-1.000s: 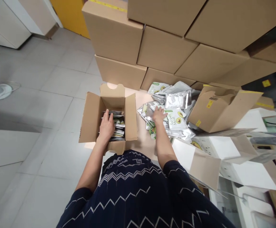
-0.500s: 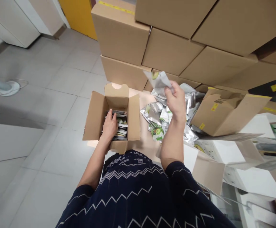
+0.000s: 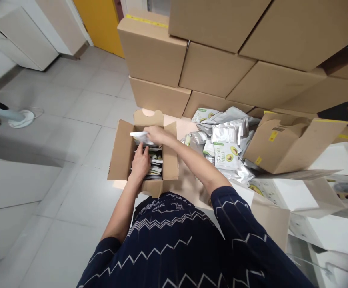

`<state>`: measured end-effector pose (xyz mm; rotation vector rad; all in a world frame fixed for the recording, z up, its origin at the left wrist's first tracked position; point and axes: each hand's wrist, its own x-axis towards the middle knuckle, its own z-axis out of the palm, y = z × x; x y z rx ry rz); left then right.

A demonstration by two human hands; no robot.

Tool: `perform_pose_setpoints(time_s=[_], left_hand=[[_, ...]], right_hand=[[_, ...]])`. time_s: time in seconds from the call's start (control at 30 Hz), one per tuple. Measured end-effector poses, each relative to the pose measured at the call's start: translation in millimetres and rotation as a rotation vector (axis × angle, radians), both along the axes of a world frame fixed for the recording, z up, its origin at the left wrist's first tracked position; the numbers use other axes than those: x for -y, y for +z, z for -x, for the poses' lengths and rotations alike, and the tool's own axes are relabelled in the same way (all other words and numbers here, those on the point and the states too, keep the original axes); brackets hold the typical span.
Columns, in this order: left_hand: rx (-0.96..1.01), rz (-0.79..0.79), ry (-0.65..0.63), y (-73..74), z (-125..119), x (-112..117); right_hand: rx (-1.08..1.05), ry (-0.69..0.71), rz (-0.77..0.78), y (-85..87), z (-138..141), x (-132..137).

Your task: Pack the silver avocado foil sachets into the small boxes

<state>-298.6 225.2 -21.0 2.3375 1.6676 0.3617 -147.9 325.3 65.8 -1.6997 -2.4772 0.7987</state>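
An open cardboard box stands in front of me with its flaps folded outward. Inside it, foil pouches stand in a row on edge. My left hand rests over the row, fingers apart and touching the pouches. At the box's far end my right hand grips a silver-white foil pouch, tilted just above the row; the fingertips are partly hidden. Right of the box lies a loose pile of silver pouches, some printed with avocados and green lettering.
Stacked cardboard cartons rise behind the box and pile. An opened carton leans at the pile's right, with open white boxes nearer me. Tiled floor and a fan base are at the left.
My right hand has swung left and down from above the pile to the box, carrying the pouch. My left hand stays on the packed row.
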Motion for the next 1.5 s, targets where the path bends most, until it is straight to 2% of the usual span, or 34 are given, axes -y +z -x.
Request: perform_pose_setpoints(time_s=[0.1, 0.23, 0.43, 0.53, 0.57, 0.63, 0.7, 0.73, 0.8, 0.87, 0.97, 1.1, 1.17, 1.23, 1.37, 1.5], left_hand=[[-0.003, 0.008, 0.022, -1.3, 0, 0], [-0.004, 0.001, 0.020, -1.3, -1, -1], [-0.012, -0.009, -0.006, 0.3, -1, -4], [0.000, -0.012, -0.012, -0.3, -1, -4], [0.009, -0.011, -0.009, -0.6, -1, -4], [0.026, -0.004, -0.004, -1.2, -1, -4], [0.031, 0.004, -0.001, -1.2, -1, -4], [0.028, 0.008, -0.001, -0.9, -2, -4], [0.014, 0.015, -0.001, 0.1, -2, -4], [0.003, 0.019, -0.001, 1.3, -3, -4], [-0.006, 0.012, -0.006, 2.7, -4, -4], [-0.016, 0.010, -0.005, 3.2, -4, -4], [-0.024, 0.013, -0.005, 2.9, -3, -3], [-0.024, 0.010, -0.010, 2.1, -3, -3], [-0.003, -0.001, -0.013, -0.1, -2, -4], [0.005, 0.006, -0.012, -1.4, -2, -4]], right_hand=[[0.121, 0.041, 0.120, -21.2, 8, -15], [0.235, 0.061, 0.175, -33.2, 12, -22], [0.267, 0.128, 0.225, -33.4, 16, -10], [0.029, 0.130, 0.152, -24.3, 7, -2], [-0.110, 0.090, 0.100, -20.6, 0, 1], [-0.401, -0.088, -0.001, -14.3, -22, 6], [-0.601, -0.362, -0.084, -12.5, -55, 11], [-0.628, -0.510, -0.125, -14.0, -75, 14], [-0.514, -0.784, -0.217, -22.5, -118, 19], [-0.233, -1.007, -0.261, -38.1, -160, 27], [0.165, -1.262, -0.163, -70.7, -205, 40], [0.420, -1.336, 0.016, -115.4, -233, 57], [0.467, -1.344, 0.025, -130.6, -239, 61], [0.477, -1.361, -0.003, -138.7, -243, 63], [0.460, -1.400, -0.094, -133.9, -245, 63], [0.330, -1.460, -0.150, -105.7, -242, 64]])
